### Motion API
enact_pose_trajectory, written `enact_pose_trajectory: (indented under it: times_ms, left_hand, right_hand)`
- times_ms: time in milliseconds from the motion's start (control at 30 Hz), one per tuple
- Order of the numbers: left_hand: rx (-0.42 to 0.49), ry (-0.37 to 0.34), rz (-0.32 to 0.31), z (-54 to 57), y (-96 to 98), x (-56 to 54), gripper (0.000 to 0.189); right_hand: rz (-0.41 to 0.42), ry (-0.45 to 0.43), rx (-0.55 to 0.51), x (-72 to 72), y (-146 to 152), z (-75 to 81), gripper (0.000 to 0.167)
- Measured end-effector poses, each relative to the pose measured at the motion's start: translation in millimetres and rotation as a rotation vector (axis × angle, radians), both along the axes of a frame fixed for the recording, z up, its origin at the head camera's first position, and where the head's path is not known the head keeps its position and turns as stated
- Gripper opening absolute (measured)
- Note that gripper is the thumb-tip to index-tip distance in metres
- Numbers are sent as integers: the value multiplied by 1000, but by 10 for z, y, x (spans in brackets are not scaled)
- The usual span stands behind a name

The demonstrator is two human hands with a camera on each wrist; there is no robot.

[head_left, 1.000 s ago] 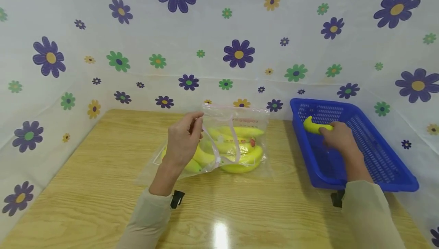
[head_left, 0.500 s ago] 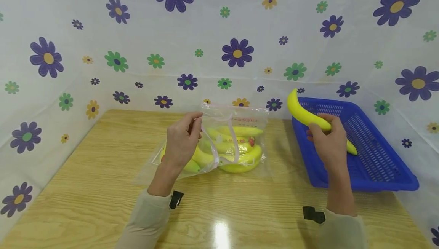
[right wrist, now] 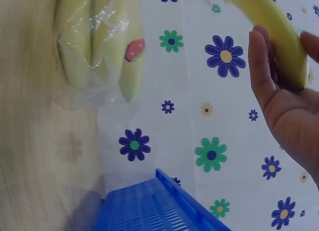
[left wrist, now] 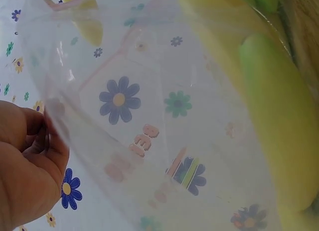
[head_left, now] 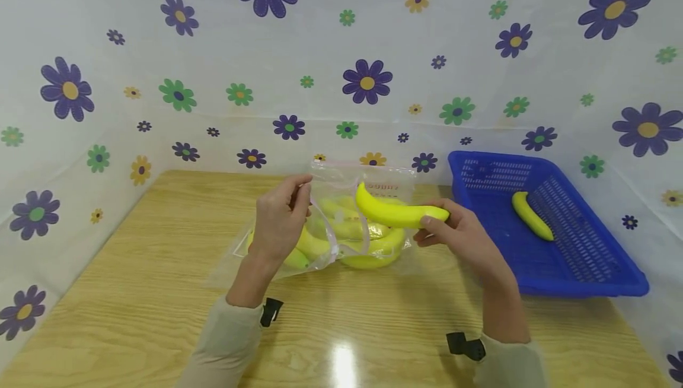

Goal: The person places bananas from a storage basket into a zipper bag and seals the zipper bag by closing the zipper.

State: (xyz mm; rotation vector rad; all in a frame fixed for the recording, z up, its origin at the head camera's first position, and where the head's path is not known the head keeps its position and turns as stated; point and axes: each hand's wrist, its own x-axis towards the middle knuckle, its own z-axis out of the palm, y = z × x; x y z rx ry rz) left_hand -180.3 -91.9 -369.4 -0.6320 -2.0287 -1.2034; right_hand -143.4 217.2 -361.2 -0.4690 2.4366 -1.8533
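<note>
A clear zip bag with printed lettering lies on the table, several yellow bananas inside it. My left hand pinches the edge of the bag's mouth at its upper left and lifts it; the left wrist view shows the film stretching away from the fingers. My right hand grips one banana by its right end, its other end pointing left over the bag's mouth. In the right wrist view this banana sits between thumb and fingers. Bagged bananas show beside it.
A blue plastic basket with slotted sides stands at the right of the table, one banana lying in it. The wooden table meets a white flower-patterned sheet at the back and sides.
My right hand has lifted a banana out of the blue basket and carried it left to the bag's mouth. The left hand keeps its hold on the bag.
</note>
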Motion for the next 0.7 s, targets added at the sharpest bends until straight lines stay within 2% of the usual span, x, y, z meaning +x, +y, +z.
enact_pose_trajectory:
  times_ms: [133, 233, 367, 567, 700]
  left_hand:
    - [-8, 3, -2, 0, 10, 8, 16]
    - [-13, 3, 1, -10, 14, 5, 16]
    - [-17, -3, 14, -15, 6, 9, 17]
    - [-21, 0, 15, 6, 19, 20, 16]
    - [-12, -1, 10, 13, 26, 24, 15]
  right_hand:
    - [141, -38, 17, -42, -49, -105, 35]
    - [190, -83, 33, -72, -129, -170, 38]
    - [173, -116, 82, -107, -256, -248, 44]
    - [108, -160, 137, -131, -404, -343, 39]
    - [100, -200, 152, -110, -460, -361, 41]
